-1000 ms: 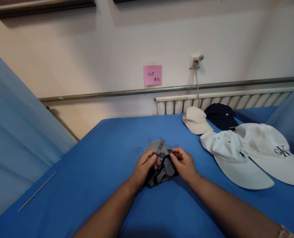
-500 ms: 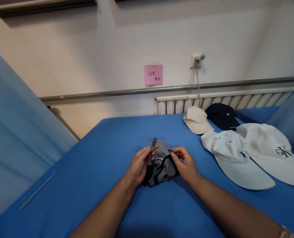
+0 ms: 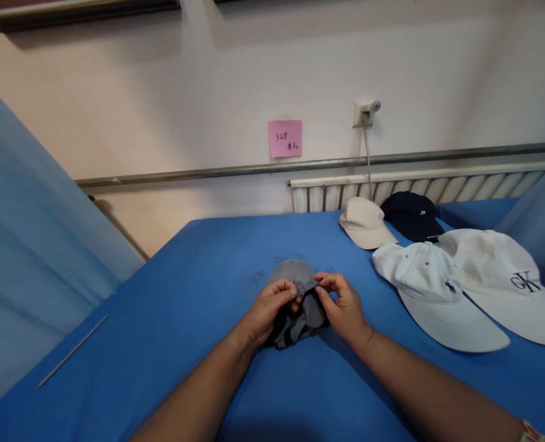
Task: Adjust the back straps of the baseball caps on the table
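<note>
A grey and black cap (image 3: 295, 270) lies on the blue-covered table with its back opening and dark inside turned toward me. My left hand (image 3: 272, 307) pinches the cap's grey strap (image 3: 305, 285) between thumb and fingers. At the right, my right hand (image 3: 341, 301) pinches the other strap end between thumb and forefinger. The two strap ends meet or overlap near my right fingertips; whether they are fastened I cannot tell. My fingers hide part of the strap.
To the right lie a beige cap (image 3: 367, 222), a navy cap (image 3: 410, 215), a pale cap with a small emblem (image 3: 438, 288) and a white cap with dark letters (image 3: 493, 264). A thin stick (image 3: 72, 351) rests at the left. Behind are a metal rail (image 3: 235, 170) and radiator (image 3: 328, 193).
My left hand has turned the grey strap from upright to pointing right, bringing its end to my right fingertips. My right hand has stayed nearly in place.
</note>
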Action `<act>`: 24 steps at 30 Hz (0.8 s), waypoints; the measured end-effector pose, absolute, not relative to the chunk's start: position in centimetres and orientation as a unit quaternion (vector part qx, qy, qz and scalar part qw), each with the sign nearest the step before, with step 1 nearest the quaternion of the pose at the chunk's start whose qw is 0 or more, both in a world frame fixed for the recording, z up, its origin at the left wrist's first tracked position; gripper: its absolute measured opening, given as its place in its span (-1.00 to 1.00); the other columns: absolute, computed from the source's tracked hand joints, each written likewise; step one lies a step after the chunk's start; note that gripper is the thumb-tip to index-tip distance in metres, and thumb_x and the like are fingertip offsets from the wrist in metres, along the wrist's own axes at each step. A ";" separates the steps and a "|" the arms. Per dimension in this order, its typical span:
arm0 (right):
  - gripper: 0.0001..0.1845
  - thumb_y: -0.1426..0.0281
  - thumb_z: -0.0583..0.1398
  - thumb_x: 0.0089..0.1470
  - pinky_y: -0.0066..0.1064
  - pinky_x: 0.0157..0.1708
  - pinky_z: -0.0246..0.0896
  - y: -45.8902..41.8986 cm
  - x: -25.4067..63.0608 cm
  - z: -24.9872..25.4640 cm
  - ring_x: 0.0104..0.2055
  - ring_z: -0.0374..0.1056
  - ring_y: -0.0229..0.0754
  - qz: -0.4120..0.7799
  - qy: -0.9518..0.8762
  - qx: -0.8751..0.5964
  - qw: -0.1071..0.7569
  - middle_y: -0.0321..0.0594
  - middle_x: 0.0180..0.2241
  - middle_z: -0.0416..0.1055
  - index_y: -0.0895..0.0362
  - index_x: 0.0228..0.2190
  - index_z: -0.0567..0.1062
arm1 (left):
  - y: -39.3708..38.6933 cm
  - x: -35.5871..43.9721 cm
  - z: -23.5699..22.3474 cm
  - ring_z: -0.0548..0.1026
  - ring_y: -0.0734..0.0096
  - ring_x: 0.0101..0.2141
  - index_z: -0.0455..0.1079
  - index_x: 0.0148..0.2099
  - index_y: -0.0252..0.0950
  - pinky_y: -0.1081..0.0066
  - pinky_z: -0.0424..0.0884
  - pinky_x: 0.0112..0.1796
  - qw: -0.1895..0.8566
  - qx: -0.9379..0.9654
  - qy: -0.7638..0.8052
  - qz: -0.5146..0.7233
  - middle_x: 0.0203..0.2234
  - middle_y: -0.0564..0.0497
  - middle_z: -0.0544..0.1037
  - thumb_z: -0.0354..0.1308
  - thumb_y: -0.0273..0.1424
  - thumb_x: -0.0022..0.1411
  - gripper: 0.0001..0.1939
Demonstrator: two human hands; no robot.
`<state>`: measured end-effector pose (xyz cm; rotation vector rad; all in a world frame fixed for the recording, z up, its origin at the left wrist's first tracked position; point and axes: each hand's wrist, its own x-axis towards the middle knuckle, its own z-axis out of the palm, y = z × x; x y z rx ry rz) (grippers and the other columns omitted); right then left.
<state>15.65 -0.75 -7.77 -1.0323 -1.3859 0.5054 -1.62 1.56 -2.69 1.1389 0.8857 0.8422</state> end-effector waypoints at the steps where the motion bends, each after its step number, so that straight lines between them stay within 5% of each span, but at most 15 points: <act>1: -0.96 0.40 0.13 0.14 -0.27 -0.17 0.35 -0.8 15.6 -7.8 -0.20 0.45 -0.17 0.229 -0.599 -0.447 0.623 -0.13 -0.15 0.50 0.06 -0.32 0.32 | 1.5 -1.6 -2.7 0.35 0.54 -0.56 0.37 -0.46 -0.34 0.51 0.23 -0.45 0.671 0.504 0.395 0.373 -0.58 0.04 0.46 0.27 -0.28 0.05 -0.77; 24: -0.94 0.40 0.18 0.11 -0.25 -0.11 0.32 -0.9 15.6 -7.6 -0.14 0.41 -0.14 0.228 -0.628 -0.414 0.618 -0.17 -0.22 0.46 0.07 -0.33 0.36 | 1.9 -2.0 -2.7 0.40 0.49 -0.52 0.36 -0.45 -0.34 0.48 0.28 -0.39 0.701 0.480 0.375 0.371 -0.56 0.03 0.46 0.22 -0.33 0.06 -0.82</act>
